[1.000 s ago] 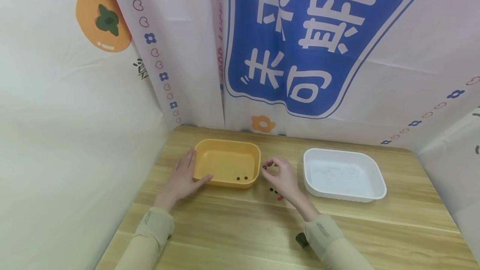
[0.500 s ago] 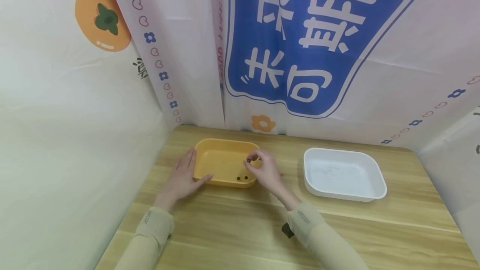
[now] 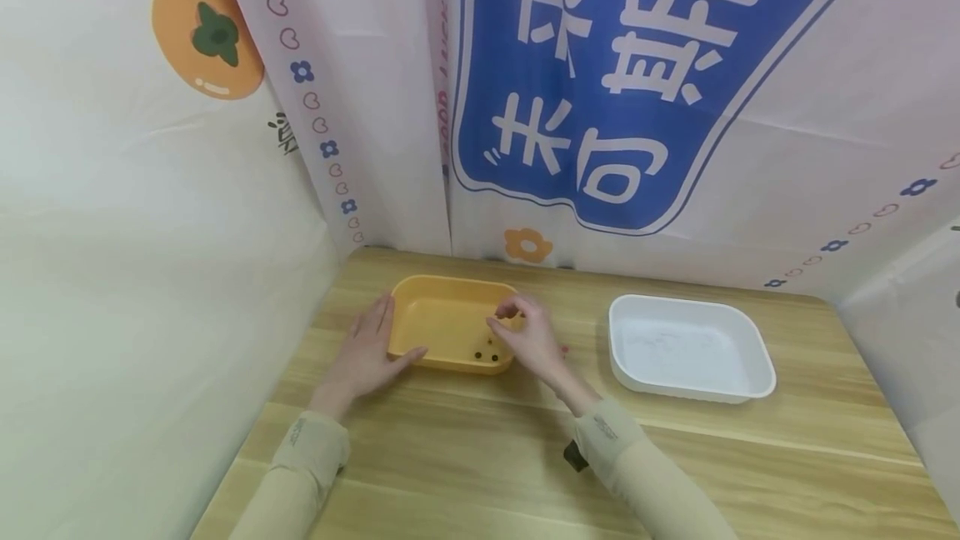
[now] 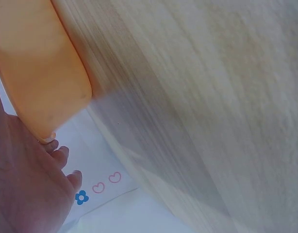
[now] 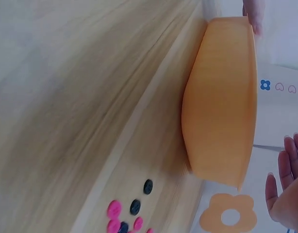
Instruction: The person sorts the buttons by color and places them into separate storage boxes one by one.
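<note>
My left hand (image 3: 365, 350) rests against the left end of the yellow tray (image 3: 438, 278), fingers straight along its outside and thumb at the front rim. Over the tray's right end is my right hand (image 3: 532, 342), thumb and fingertips apart with nothing visible between them. Inside, near the front right, are two dark buttons (image 3: 477, 355). A small dark speck (image 3: 491, 342) shows just below my right fingertips; whether it is falling or lying is unclear. The right wrist view shows black buttons (image 5: 148, 186) and pink buttons (image 5: 114, 209) on the table beside the tray.
A white tray (image 3: 690, 390) stands to the right on the wooden table (image 3: 480, 457). Behind the table hangs a printed cloth (image 3: 390, 148), and pale cloth also covers both sides. My right forearm hides part of the table near the loose buttons.
My right hand has moved left from beside the yellow tray to over it with a dark button, then its fingertips parted and let go. The left hand stays put.
</note>
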`<state>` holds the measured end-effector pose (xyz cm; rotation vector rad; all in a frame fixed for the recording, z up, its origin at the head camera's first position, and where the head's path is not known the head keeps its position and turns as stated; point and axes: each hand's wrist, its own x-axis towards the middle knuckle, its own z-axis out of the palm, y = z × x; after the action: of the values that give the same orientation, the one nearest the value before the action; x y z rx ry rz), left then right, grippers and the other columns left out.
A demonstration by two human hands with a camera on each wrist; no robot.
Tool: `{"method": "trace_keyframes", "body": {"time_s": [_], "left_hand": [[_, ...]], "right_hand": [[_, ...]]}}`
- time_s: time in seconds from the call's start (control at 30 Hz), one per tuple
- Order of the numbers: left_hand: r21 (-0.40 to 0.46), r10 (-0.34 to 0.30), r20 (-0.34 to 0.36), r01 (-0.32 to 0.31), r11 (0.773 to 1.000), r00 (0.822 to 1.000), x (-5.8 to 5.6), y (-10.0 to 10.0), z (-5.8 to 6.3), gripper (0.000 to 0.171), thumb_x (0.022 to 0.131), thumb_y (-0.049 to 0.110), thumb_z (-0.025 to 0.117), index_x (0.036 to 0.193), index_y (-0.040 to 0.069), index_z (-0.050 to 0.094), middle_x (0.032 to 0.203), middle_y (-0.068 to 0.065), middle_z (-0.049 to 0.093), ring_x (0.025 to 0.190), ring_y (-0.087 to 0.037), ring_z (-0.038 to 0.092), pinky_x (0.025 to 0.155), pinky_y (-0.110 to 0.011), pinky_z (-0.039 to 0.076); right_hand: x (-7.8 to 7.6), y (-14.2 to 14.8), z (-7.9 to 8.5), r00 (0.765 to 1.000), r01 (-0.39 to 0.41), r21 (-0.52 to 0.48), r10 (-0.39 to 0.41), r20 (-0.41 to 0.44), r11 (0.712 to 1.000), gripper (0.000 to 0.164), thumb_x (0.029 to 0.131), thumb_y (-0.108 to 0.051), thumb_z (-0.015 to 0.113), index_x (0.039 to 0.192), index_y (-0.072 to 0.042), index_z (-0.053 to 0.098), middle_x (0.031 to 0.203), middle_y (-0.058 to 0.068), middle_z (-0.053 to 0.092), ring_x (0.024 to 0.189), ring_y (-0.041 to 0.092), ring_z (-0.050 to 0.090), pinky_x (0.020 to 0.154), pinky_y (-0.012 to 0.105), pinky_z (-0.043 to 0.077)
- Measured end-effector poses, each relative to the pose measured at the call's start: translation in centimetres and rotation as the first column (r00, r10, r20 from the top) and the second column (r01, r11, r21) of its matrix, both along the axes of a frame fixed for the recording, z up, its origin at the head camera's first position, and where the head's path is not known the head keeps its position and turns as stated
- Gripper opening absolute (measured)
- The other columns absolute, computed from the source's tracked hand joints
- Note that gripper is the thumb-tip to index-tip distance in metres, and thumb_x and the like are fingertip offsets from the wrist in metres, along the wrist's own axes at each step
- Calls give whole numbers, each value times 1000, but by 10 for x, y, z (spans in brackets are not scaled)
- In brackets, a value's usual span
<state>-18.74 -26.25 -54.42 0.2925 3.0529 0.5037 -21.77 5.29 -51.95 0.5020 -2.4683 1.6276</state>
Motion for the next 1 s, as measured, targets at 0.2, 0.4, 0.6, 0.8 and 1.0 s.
{"method": "trace_keyframes", "body": {"time_s": [0.2,0.4,0.6,0.8,1.0], "left_hand": [[2,-4,-1,4,1000,1000,0,0,0,120,102,79,53,174,-3,2,186,-21,-1,174,-41,5,142,-62,4],[6,-6,9,6,1000,1000,0,0,2,120,102,78,54,174,-4,1,186,-20,-2,174,-41,5,142,-62,4],[4,-13,5,13,1000,1000,-1,0,4,120,103,77,54,174,-5,2,185,-22,-1,174,-41,5,142,-62,4],[11,-13,8,13,1000,1000,-1,1,5,120,103,77,54,174,-4,2,186,-21,-2,174,-41,5,142,-61,3],[1,-13,15,13,1000,1000,-1,1,4,120,103,77,54,174,-4,1,186,-20,-2,174,-40,5,142,-63,6]], "right_hand": [[9,23,-4,999,39,1,-39,14,999,11,96,-5,80,105,0,75,104,14,77,102,29,70,99,45,55],[16,44,-9,995,65,22,-66,68,998,14,96,-6,80,109,-2,77,107,13,78,104,28,70,99,40,55],[22,60,-13,997,57,64,-60,43,996,13,95,-4,82,107,-4,78,102,11,78,96,24,69,85,34,60],[27,74,-19,997,37,122,-45,58,992,16,94,-2,82,109,0,79,101,11,78,93,21,70,80,26,65],[30,81,-25,982,-91,203,54,179,975,16,95,0,81,111,3,80,101,14,80,85,18,72,68,23,65]]}}
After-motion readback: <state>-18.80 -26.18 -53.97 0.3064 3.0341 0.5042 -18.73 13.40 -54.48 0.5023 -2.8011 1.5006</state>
